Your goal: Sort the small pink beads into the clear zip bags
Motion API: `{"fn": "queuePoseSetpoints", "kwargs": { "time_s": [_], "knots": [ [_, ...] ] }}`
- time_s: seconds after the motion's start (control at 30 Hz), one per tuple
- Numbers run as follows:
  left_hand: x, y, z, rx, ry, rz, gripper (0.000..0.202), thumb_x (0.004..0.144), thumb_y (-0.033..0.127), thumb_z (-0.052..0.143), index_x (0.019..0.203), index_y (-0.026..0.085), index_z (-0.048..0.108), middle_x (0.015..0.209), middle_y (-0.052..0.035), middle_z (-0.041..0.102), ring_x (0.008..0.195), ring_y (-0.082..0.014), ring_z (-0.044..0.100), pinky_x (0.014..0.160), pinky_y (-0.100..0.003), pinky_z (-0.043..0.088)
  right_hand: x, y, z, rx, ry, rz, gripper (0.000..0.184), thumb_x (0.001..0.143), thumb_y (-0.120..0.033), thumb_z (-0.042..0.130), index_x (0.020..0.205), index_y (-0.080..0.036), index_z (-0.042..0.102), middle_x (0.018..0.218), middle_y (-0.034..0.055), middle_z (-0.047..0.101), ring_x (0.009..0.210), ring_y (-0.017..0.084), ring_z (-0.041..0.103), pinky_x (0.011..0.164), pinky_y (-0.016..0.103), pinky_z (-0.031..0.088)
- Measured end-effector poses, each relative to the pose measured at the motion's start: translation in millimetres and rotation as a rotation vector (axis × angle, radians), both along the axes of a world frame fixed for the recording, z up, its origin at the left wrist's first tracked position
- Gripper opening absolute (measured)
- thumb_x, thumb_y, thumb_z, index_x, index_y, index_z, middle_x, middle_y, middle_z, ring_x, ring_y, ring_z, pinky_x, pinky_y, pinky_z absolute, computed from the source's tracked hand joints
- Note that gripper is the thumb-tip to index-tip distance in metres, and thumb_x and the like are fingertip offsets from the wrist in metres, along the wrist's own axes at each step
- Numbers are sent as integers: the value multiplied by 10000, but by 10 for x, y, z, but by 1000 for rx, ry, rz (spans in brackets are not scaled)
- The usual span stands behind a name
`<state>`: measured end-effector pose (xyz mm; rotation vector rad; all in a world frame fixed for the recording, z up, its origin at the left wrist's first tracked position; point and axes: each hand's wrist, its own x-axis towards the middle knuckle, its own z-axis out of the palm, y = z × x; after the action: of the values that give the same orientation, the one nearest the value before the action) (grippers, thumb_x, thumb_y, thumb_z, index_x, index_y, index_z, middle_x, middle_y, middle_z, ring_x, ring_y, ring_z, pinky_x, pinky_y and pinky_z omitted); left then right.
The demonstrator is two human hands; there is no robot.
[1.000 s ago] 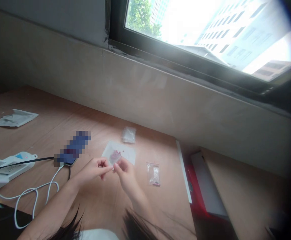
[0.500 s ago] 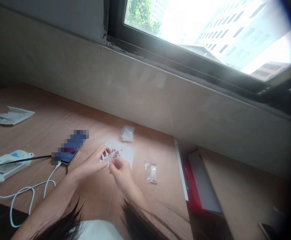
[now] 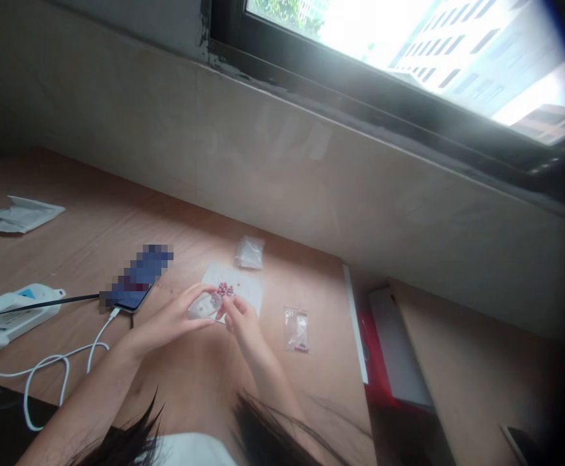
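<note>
My left hand (image 3: 185,312) curves its thumb and fingers round a small clear plastic bag (image 3: 205,307), holding it by its edges. My right hand (image 3: 246,321) is beside the bag's right end, thumb and forefinger pinched together; whatever is between the fingertips is too small to make out. Just beyond the fingers, a pile of small reddish-purple beads (image 3: 224,289) lies on a white sheet (image 3: 252,285), with one bead apart to the right.
Behind the sheet lies a stack of clear bags (image 3: 250,252). To the right is another clear bag (image 3: 296,329) with a few purple pieces. A phone (image 3: 139,281) on a white cable (image 3: 63,355), a power strip (image 3: 24,317) and a white packet (image 3: 20,215) are on the left.
My left hand has spread wider round the clear bag, which now shows more fully. My right hand has shifted slightly right and up, fingers still pinched. The view has tilted a little downward.
</note>
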<state>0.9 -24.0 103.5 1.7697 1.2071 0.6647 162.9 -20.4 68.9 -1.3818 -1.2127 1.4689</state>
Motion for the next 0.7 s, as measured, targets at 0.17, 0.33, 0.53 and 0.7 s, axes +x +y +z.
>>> {"fn": "queuePoseSetpoints", "kwargs": {
  "time_s": [0.17,0.33,0.53,0.7],
  "knots": [
    [-87,245,-217,135,113,20,448,674,329,575,1085,224,433,1120,-67,482,1074,-227,408,919,-360,308,143,392,-332,284,-508,-222,125,682,-187,479,791,-174,539,794,58,544,747,168,485,684,290,366],
    [-112,379,-280,180,177,21,451,661,340,587,1078,230,455,1116,-67,495,1054,-235,412,896,-357,303,233,603,-471,347,-741,-97,130,661,-93,427,636,-186,514,740,58,508,712,173,462,640,278,350],
    [-78,381,-338,163,249,67,453,632,379,603,1040,215,495,1081,-68,532,1021,-248,435,890,-364,273,200,532,-313,312,-597,-118,78,680,-179,484,617,-184,531,673,36,540,665,166,471,635,278,342],
    [2,363,-393,158,310,70,460,648,421,581,1038,198,484,1078,-80,532,1032,-253,433,881,-357,267,14,378,-112,427,-427,13,124,705,-269,511,791,-203,572,794,39,575,757,172,485,691,284,346]
  ]
}}
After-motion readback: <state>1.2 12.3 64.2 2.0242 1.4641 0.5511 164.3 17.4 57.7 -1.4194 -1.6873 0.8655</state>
